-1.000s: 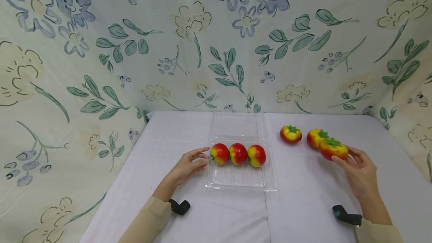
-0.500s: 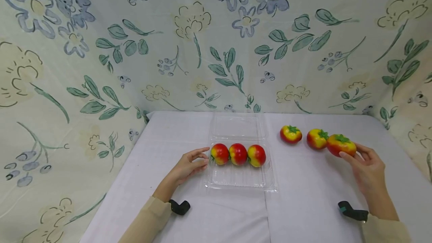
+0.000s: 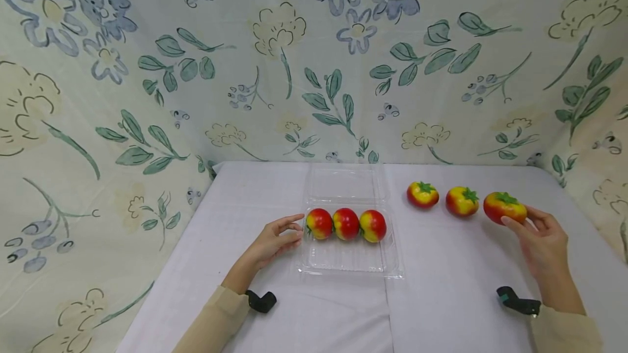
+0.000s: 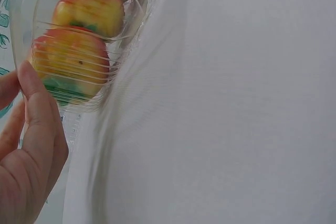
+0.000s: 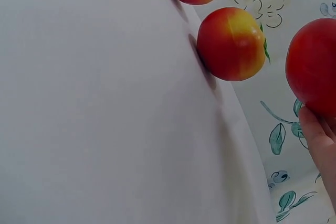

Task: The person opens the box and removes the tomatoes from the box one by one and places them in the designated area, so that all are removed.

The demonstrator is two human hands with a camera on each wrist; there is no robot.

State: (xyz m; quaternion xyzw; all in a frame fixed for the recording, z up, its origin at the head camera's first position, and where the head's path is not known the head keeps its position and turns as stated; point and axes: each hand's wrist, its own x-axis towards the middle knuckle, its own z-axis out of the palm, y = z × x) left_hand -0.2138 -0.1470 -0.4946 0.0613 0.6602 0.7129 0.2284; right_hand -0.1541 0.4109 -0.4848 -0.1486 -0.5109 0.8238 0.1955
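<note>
My right hand (image 3: pixel 545 241) holds a red-and-yellow persimmon (image 3: pixel 503 207) with a green leafy top, gripping it by its right side. In the right wrist view this persimmon (image 5: pixel 316 66) is raised off the white cloth, fingertips on its underside. To its left, two similar persimmons, a middle one (image 3: pixel 461 202) and a far one (image 3: pixel 423 195), rest on the table. My left hand (image 3: pixel 277 239) pinches the left rim of a clear plastic clamshell box (image 3: pixel 343 260). Three persimmons (image 3: pixel 345 224) lie on their sides in a row along the box's back half.
The box's clear lid (image 3: pixel 345 184) lies folded back toward the wall. A white cloth (image 3: pixel 441 298) covers the table, and a floral curtain (image 3: pixel 324 59) hangs behind it and at both sides. Black wrist cameras (image 3: pixel 262 301) sit on both wrists.
My right hand has moved right with its persimmon, which overlapped the middle loose one earlier and now shows a gap from it. The left hand and the box have stayed put.
</note>
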